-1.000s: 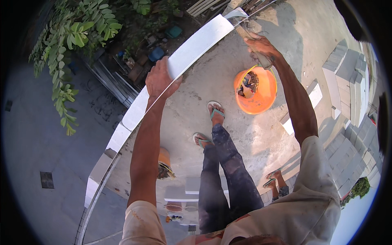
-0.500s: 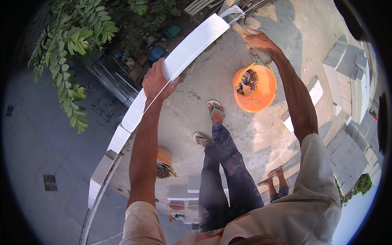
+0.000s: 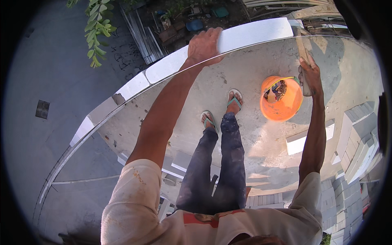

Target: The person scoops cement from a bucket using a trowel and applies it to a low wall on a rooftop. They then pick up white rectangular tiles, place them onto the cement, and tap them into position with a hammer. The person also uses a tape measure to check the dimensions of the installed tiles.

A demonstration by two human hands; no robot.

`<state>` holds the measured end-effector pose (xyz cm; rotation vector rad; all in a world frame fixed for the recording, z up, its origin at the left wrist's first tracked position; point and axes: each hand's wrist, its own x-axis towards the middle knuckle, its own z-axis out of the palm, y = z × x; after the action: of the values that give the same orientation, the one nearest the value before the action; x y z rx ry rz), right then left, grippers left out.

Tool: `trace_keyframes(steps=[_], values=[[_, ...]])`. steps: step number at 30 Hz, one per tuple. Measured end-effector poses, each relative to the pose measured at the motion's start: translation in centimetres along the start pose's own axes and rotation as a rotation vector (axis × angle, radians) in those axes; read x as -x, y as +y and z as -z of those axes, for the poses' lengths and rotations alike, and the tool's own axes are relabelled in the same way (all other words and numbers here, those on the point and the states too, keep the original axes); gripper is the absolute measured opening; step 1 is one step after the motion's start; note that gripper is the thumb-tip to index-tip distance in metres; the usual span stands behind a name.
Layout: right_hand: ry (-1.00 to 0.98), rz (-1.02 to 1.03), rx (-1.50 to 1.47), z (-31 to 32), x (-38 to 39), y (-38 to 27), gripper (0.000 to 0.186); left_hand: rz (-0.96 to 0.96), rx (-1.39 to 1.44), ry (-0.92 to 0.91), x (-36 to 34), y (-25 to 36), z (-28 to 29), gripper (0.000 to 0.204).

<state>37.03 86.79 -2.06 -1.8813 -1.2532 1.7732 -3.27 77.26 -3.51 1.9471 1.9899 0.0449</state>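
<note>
My left hand (image 3: 203, 45) is curled over a long row of white blocks (image 3: 255, 33) along the top of the view, gripping a block's edge. A thin straight line (image 3: 265, 38), like a string or rod, runs along the row and across my hand. My right hand (image 3: 310, 75) is closed round a long, mortar-coloured wooden tool (image 3: 301, 47), which reaches up to the row's right end. Below that hand sits an orange bucket (image 3: 277, 111) with a yellow handle and scraps inside. My sandalled feet stand on concrete between the hands.
Loose grey-white blocks (image 3: 308, 139) and larger stacks (image 3: 355, 139) lie at the right and below. A leafy branch (image 3: 96, 32) hangs at upper left over grey ground (image 3: 49, 143). Metal lengths (image 3: 139, 36), plastic items and debris lie beyond the row.
My view has turned, so the block row lies flatter and the bucket appears farther right. My right hand and tool are more upright. The other person's feet are now mostly hidden.
</note>
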Motion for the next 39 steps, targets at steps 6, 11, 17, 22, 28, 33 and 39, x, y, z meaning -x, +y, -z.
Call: trace_keyframes(steps=[6, 11, 17, 22, 28, 33, 39], values=[[0.473, 0.590, 0.348, -5.5, 11.0, 6.2, 0.054, 0.006, 0.007, -0.067, 0.8, -0.6, 0.0, 0.088], [0.075, 0.046, -0.066, -12.0, 18.5, 4.2, 0.030, -0.111, 0.033, 0.120, 5.0, -4.3, -0.9, 0.092], [-0.063, 0.234, 0.170, -20.1, 19.3, 5.8, 0.030, 0.149, 0.100, 0.016, 15.5, -16.9, 3.8, 0.057], [-0.155, 0.396, 0.286, -25.9, 17.2, 3.1, 0.034, 0.322, 0.393, 0.017, 19.9, -24.2, 5.0, 0.037], [-0.133, 0.539, 0.450, -28.5, 15.0, 1.3, 0.034, 0.405, 0.537, 0.075, 19.9, -23.9, 4.4, 0.029], [-0.109, 0.493, 0.519, -29.0, 14.5, 0.5, 0.035, 0.468, 0.508, 0.040, 19.7, -24.2, 4.1, 0.028], [-0.103, 0.467, 0.569, -28.5, 14.2, 0.5, 0.038, 0.480, 0.526, 0.065, 19.7, -23.8, 4.1, 0.027]])
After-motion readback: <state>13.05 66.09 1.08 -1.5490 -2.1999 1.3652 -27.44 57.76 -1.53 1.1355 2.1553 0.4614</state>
